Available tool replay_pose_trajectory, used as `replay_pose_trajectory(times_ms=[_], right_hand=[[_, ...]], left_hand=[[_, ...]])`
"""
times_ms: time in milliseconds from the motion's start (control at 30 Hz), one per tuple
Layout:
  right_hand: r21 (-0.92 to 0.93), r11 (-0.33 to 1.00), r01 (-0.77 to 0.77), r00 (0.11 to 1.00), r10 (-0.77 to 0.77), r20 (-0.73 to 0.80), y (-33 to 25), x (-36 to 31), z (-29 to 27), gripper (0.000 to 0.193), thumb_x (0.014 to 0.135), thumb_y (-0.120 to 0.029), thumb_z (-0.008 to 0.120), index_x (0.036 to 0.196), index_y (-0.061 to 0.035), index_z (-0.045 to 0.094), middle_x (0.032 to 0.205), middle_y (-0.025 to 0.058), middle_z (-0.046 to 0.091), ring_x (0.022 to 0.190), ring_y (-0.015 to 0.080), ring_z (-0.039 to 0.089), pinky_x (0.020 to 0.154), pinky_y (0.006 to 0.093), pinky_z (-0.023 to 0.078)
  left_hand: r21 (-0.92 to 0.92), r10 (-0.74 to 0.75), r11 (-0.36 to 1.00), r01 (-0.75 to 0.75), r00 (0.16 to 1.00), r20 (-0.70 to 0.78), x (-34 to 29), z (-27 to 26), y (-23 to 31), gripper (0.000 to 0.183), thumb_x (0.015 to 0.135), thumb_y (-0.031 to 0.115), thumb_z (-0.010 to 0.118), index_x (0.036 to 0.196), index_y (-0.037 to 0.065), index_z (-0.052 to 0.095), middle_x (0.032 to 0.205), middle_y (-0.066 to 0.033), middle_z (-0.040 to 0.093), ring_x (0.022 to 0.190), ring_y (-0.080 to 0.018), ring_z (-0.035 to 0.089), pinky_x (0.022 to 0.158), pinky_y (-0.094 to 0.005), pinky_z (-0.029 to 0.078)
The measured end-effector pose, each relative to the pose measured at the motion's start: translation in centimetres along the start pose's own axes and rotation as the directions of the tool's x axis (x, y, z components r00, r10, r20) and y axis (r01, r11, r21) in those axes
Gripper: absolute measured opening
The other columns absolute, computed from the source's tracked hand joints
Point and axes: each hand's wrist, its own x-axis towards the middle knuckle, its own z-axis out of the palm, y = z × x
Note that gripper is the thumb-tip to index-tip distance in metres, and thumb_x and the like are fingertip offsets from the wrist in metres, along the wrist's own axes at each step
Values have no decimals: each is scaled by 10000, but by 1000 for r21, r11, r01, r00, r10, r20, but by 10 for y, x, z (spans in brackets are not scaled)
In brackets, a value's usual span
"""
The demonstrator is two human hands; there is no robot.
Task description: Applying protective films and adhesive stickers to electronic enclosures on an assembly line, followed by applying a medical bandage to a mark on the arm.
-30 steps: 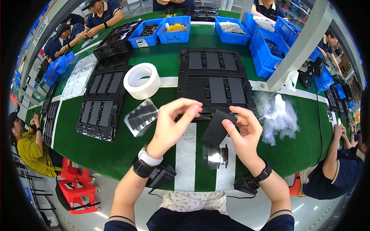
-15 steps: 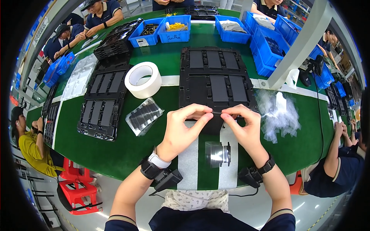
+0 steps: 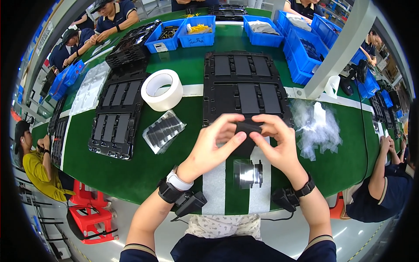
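Observation:
A flat, matte black panel [image 3: 247,145] hangs tilted between my two hands, over the near edge of the big black tray [image 3: 211,104]. My left hand [image 3: 209,146] pinches its upper left part between thumb and fingers. On the opposite edge, my right hand [image 3: 279,142] has thumb and fingertips closed on the same panel. Part of the panel is hidden behind my fingers. The tray holds several dark rectangular panels in its slots. Just below my hands, a small clear film piece with black edging [image 3: 248,174] lies on the table.
To the left are a roll of white tape [image 3: 151,100], a clear packet of black strips [image 3: 164,132] and another black tray [image 3: 110,149]. Clear film scraps [image 3: 310,133] pile up at right. Beyond stand blue bins [image 3: 197,41] and a grey post [image 3: 338,54]. Co-workers sit around.
The panel has been tipped so that its broad face shows between my fingers; before, mainly a thin edge showed at my fingertips. My thumbs have moved slightly down and apart.

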Motion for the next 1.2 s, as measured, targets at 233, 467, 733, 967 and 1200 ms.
replay_pose_trajectory(times_ms=[233, 467, 733, 967, 1200], right_hand=[[532, 843, -81, 996, 53, 66, 11, -2, -7, 242, 814, -31, 582, 1055, -13, 577, 981, 132, 619, 943, 167, 590, 854, 305, 454], [804, 443, -396, 910, 74, 407, 18, -4, -4, 353, 778, -385, 664, 972, -142, 498, 1161, 268, 518, 1149, 367, 472, 950, 485, 395], [634, 758, -151, 969, -14, 249, -16, -8, -33, 553, 637, -189, 813, 1027, -81, 435, 1042, 276, 570, 1020, 339, 567, 904, 468, 430], [-517, 848, 118, 842, 191, 504, -61, -45, -58, 527, 599, -127, 744, 1077, -68, 530, 985, 62, 615, 914, 264, 583, 803, 367, 435], [-622, 772, 132, 878, 201, 435, -33, -71, -61, 331, 665, -193, 716, 963, -97, 608, 1095, 74, 573, 1043, 250, 534, 928, 414, 401]], left_hand=[[-84, -133, 984, 159, 958, 254, -3, -5, 4, 230, 914, 177, 520, 924, -39, 598, 827, 11, 601, 753, -38, 538, 668, -201, 450], [-232, -55, 958, 169, 902, 427, -7, -4, -2, 242, 915, 166, 520, 1034, -34, 585, 884, -4, 605, 788, -36, 536, 694, -200, 450], [-218, -70, 967, 131, 961, 266, -6, 3, 3, 232, 857, 46, 570, 1070, -43, 551, 1011, -70, 591, 863, -100, 592, 794, -229, 470], [302, -109, 953, 28, 961, 254, -5, 1, 6, 132, 813, 33, 607, 933, -23, 610, 723, -56, 615, 653, -85, 592, 572, -215, 468], [611, -76, 769, -190, 921, 383, -15, 12, -6, 225, 756, 113, 663, 976, 69, 639, 805, -64, 557, 661, -180, 579, 613, -280, 482]])
